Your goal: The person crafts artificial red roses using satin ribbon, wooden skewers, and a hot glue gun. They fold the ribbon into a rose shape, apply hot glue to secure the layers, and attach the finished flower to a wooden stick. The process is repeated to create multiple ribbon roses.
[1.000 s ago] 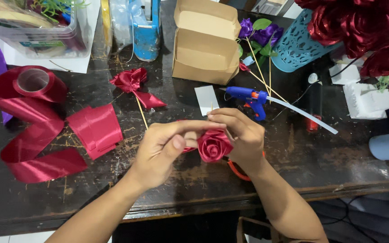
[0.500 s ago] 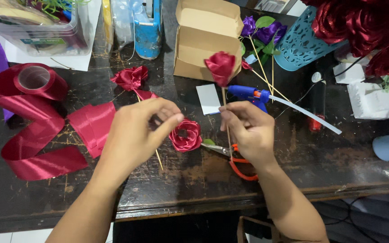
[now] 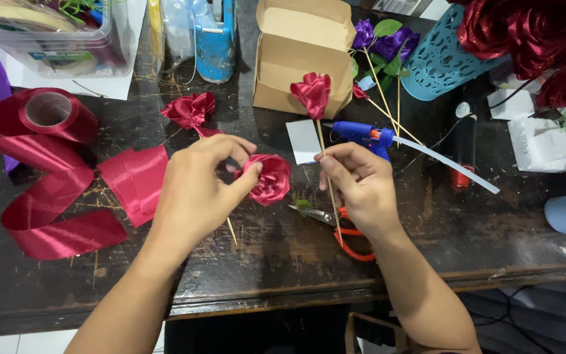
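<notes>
The left hand (image 3: 198,187) pinches a red ribbon rose (image 3: 268,178) over the counter (image 3: 427,229). The right hand (image 3: 358,183) grips a thin stick (image 3: 324,147) topped by a red bud (image 3: 311,93), above orange scissors (image 3: 345,229), near a blue glue gun (image 3: 361,134).

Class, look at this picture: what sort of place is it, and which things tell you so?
Probably a home craft table for making ribbon flowers: a roll of red satin ribbon, a blue glue gun, and a finished ribbon rose in the left hand.
</notes>
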